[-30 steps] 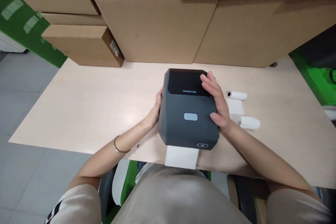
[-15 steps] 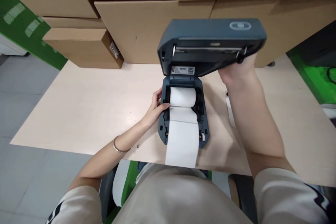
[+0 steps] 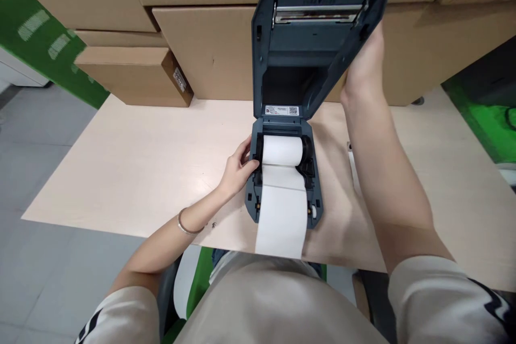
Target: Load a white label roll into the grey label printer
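Note:
A dark blue-grey label printer (image 3: 249,201) sits on the table with its lid (image 3: 314,54) raised and tilted back. Inside lies a white label roll (image 3: 282,149), and its paper strip (image 3: 281,220) runs forward over the front edge of the printer. My left hand (image 3: 237,169) grips the left side of the base, thumb on the inner rim beside the roll and fingers outside. Up at the right edge of the lid is my right hand (image 3: 366,62), closed on it, with the fingers hidden behind.
Large cardboard boxes (image 3: 209,54) stand stacked behind the table (image 3: 161,172). A smaller flat carton (image 3: 129,75) rests at the back left. Partly behind my right forearm lies a narrow white item (image 3: 353,164). A dark object stands on green at the far right.
My right hand has swung the lid further up and back, so more of its underside shows. My left hand stays at the base, with its thumb slightly further from the roll.

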The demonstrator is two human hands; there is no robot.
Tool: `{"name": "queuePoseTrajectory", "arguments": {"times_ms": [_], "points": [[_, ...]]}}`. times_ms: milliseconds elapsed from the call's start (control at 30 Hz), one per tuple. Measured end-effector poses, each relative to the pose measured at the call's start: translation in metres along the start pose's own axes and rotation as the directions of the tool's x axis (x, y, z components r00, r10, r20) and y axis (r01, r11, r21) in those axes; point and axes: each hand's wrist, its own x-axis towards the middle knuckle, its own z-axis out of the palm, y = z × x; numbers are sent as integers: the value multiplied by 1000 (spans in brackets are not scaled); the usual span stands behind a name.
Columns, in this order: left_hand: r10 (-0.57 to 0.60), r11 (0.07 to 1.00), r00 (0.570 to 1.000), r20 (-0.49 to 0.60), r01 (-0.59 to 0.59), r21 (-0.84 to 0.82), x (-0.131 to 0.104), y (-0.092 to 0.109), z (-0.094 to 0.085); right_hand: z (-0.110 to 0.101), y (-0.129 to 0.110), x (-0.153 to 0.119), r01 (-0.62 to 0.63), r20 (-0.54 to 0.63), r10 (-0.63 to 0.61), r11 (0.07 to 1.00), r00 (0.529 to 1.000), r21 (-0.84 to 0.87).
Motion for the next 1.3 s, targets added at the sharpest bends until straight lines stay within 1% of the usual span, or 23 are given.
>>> {"name": "queuePoseTrajectory", "arguments": {"times_ms": [33,67,100,133,167,200,233,267,300,333,367,400,467,567,633,733,867,967,1067,1100,1167,1233,1300], "points": [[3,1000,1000,-3,-3,-2,0,-1,0,-6,-4,-12,28,-169,-34,999,985,-37],[10,1000,1000,-4,-10,-1,0,-1,0,-12,-8,-27,62,-290,-80,995,954,-73],[14,1000,1000,-2,-14,3,0,-2,0,-17,-14,-42,123,-401,-169,983,900,-139],[19,1000,1000,0,-19,7,0,-2,0,-21,-20,-59,197,-412,-277,954,868,-225],[21,1000,1000,0,-21,10,0,-3,-1,-24,-25,-75,302,-291,-386,907,875,-295],[22,1000,1000,-2,-22,12,-1,-3,-1,-24,-29,-90,409,-128,-467,854,875,-322],[19,1000,1000,-4,-19,13,-1,-3,-1,-23,-32,-103,495,66,-502,807,862,-322],[16,1000,1000,-5,-16,10,-1,-3,0,-20,-35,-113,560,267,-496,770,826,-305],[14,1000,1000,-4,-14,6,-1,-3,0,-16,-37,-120,599,435,-456,748,776,-286],[13,1000,1000,-1,-13,2,-1,-3,0,-12,-38,-125,616,569,-392,738,723,-275],[13,1000,1000,4,-13,-1,-1,-3,0,-8,-38,-127,621,674,-314,735,668,-273],[16,1000,1000,8,-16,-1,-1,-3,0,-4,-37,-128,617,741,-242,735,626,-281],[21,1000,1000,6,-21,6,0,-3,0,2,-35,-125,588,805,-123,747,580,-310],[26,1000,1000,-10,-25,15,1,-4,-1,8,-32,-120,549,841,5,755,541,-358],[24,1000,1000,-14,-24,11,2,-5,-1,10,-31,-118,544,850,23,760,526,-357],[20,1000,1000,-5,-20,2,2,-6,-1,9,-33,-117,577,851,-15,741,525,-344],[25,1000,1000,0,-25,5,2,-5,0,-2,-40,-119,626,820,-122,711,559,-321],[39,999,999,-15,-39,13,1,-4,0,-19,-48,-121,640,763,-247,721,598,-268],[45,999,999,-21,-45,13,2,-5,0,-45,-56,-122,641,675,-356,733,646,-227],[46,999,999,-20,-46,10,2,-6,0,-54,-57,-121,630,651,-360,739,668,-237],[51,999,999,-16,-51,0,2,-7,0,-74,-57,-118,592,621,-327,755,712,-282],[56,998,998,-7,-56,-3,3,-8,-1,-92,-52,-112,540,603,-259,768,754,-344],[59,998,998,0,-59,-2,3,-8,-1,-106,-41,-105,479,592,-168,771,788,-419]]}}
